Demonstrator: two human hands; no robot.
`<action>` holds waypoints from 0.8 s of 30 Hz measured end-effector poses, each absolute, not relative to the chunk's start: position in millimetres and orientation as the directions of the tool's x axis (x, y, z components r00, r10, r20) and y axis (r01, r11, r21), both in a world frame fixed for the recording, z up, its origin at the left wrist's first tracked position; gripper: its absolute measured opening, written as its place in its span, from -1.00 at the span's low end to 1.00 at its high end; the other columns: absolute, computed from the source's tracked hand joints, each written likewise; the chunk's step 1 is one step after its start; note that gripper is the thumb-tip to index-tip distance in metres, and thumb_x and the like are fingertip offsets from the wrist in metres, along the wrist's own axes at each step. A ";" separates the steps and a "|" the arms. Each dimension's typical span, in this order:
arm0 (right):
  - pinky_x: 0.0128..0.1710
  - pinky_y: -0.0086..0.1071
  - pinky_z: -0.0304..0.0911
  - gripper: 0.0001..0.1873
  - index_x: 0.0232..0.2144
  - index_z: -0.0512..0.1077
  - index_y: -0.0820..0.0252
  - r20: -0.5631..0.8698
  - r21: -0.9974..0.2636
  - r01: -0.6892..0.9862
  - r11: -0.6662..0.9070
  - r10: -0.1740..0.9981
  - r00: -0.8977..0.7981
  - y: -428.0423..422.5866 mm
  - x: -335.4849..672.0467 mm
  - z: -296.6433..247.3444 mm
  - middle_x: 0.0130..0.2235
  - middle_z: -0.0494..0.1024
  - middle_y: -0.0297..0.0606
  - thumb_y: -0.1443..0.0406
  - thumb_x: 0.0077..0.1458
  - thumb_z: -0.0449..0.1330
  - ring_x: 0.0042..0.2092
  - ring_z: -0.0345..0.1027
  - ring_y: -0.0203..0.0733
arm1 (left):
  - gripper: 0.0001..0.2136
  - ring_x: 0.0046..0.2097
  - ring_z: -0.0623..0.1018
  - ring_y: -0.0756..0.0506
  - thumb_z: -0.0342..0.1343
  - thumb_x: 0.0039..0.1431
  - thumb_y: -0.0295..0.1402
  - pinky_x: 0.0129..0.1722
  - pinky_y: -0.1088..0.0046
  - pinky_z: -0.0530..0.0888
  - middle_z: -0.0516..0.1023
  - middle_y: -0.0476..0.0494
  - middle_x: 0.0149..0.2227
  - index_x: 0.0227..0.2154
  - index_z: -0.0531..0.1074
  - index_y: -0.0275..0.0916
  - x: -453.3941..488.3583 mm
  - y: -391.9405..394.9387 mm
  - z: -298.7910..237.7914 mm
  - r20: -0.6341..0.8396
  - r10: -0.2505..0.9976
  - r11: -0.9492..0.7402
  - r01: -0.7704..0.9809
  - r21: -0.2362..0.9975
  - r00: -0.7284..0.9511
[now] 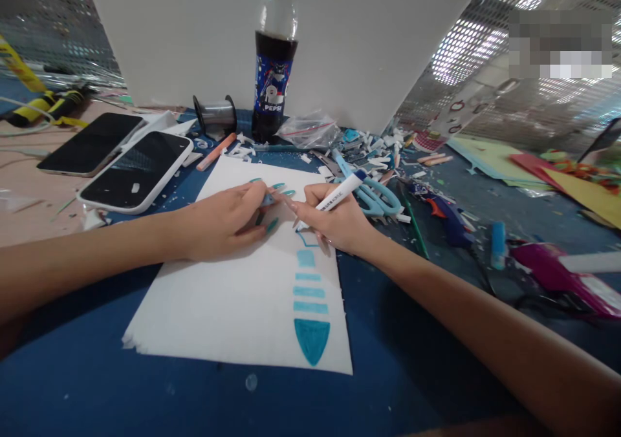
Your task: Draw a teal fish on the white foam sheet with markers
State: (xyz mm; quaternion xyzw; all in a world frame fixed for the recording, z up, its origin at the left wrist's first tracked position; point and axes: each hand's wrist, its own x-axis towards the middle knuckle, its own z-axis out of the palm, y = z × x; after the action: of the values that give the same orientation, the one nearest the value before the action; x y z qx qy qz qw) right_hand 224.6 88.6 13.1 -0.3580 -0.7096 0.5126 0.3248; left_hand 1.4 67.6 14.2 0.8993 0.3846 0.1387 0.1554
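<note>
A white sheet of paper [213,301] lies on the blue table. Down its right side run teal shapes: a filled pointed shape [312,340] nearest me, then bars, a block [306,258] and an outlined shape [308,238]. My right hand [339,220] grips a white marker [334,196] with a dark blue end, its tip at the outline. My left hand [228,220] rests on the paper to the left, fingers curled, teal nails showing. A small blue piece [268,199] shows between its fingers, mostly hidden; I cannot tell what it is.
A Pepsi bottle [274,68] stands behind the paper. Light blue scissors [373,194] and white scraps [378,152] lie right of it. Two phones [140,172] and a spool [215,117] are left. A blue tool [453,223] and magenta glue gun [557,269] lie far right.
</note>
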 end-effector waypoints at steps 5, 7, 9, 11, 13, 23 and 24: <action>-0.86 -0.58 -0.14 -0.46 -0.64 0.01 0.10 0.105 -0.963 0.154 0.222 0.834 -0.542 89.1 224.9 11.5 -0.75 0.09 -0.62 0.22 0.11 0.31 -0.81 0.11 -0.44 | -0.83 -0.47 0.39 -0.07 -0.11 0.28 -0.31 -0.47 0.41 0.26 0.37 -0.10 -0.39 -0.34 -0.04 -0.12 2.3 67.4 16.4 0.127 0.740 -0.651 0.656 0.382 0.661; -0.86 -0.58 -0.13 -0.46 -0.64 0.02 0.09 0.094 -0.965 0.154 0.211 0.832 -0.547 89.3 225.3 11.0 -0.75 0.08 -0.62 0.20 0.10 0.32 -0.81 0.11 -0.44 | -0.83 -0.46 0.40 -0.07 -0.11 0.28 -0.30 -0.46 0.40 0.27 0.39 -0.12 -0.37 -0.33 -0.03 -0.12 2.3 67.2 16.5 0.126 0.741 -0.649 0.656 0.385 0.659; -0.86 -0.57 -0.12 -0.46 -0.63 0.01 0.09 0.087 -0.965 0.163 0.207 0.835 -0.544 89.0 225.6 11.2 -0.75 0.09 -0.61 0.20 0.11 0.31 -0.80 0.11 -0.44 | -0.83 -0.45 0.41 -0.08 -0.10 0.28 -0.30 -0.46 0.41 0.28 0.40 -0.12 -0.36 -0.33 -0.03 -0.12 2.3 67.1 16.2 0.119 0.749 -0.639 0.664 0.388 0.652; -0.84 -0.57 -0.10 -0.47 -0.64 0.01 0.09 0.092 -0.959 0.180 0.220 0.839 -0.537 88.4 225.7 12.3 -0.74 0.11 -0.59 0.20 0.12 0.29 -0.78 0.11 -0.44 | -0.83 -0.44 0.42 -0.08 -0.09 0.27 -0.30 -0.45 0.41 0.29 0.41 -0.12 -0.37 -0.34 -0.02 -0.12 2.5 66.9 16.1 0.112 0.758 -0.628 0.671 0.395 0.643; -0.81 -0.58 -0.09 -0.47 -0.65 0.02 0.10 0.108 -0.952 0.189 0.242 0.840 -0.532 87.9 225.5 13.6 -0.74 0.13 -0.57 0.22 0.12 0.29 -0.75 0.12 -0.45 | -0.82 -0.44 0.43 -0.08 -0.08 0.26 -0.30 -0.45 0.41 0.29 0.41 -0.12 -0.37 -0.35 -0.02 -0.12 2.7 66.8 16.3 0.115 0.760 -0.624 0.668 0.405 0.640; -0.74 -0.56 -0.11 -0.51 -0.66 0.00 0.11 0.162 -0.919 0.223 0.324 0.828 -0.536 89.4 227.8 13.2 -0.74 0.10 -0.58 0.33 0.08 0.25 -0.74 0.08 -0.47 | -0.83 -0.44 0.42 -0.09 -0.13 0.28 -0.28 -0.45 0.38 0.27 0.42 -0.15 -0.35 -0.35 -0.04 -0.11 3.9 65.7 18.5 0.119 0.751 -0.631 0.652 0.421 0.650; -0.73 -0.56 -0.10 -0.51 -0.66 0.00 0.11 0.163 -0.915 0.232 0.331 0.829 -0.536 89.4 228.3 13.3 -0.74 0.10 -0.58 0.33 0.08 0.24 -0.74 0.07 -0.47 | -0.83 -0.45 0.42 -0.09 -0.13 0.28 -0.28 -0.46 0.38 0.26 0.41 -0.12 -0.37 -0.35 -0.04 -0.11 3.8 65.8 18.4 0.116 0.752 -0.628 0.653 0.424 0.648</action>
State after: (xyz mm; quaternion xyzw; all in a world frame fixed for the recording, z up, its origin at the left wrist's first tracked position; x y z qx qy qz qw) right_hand 228.3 89.4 13.3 -0.3548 -0.7476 0.4570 0.3261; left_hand 3.8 65.8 18.4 0.8909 0.3942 0.1426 0.1749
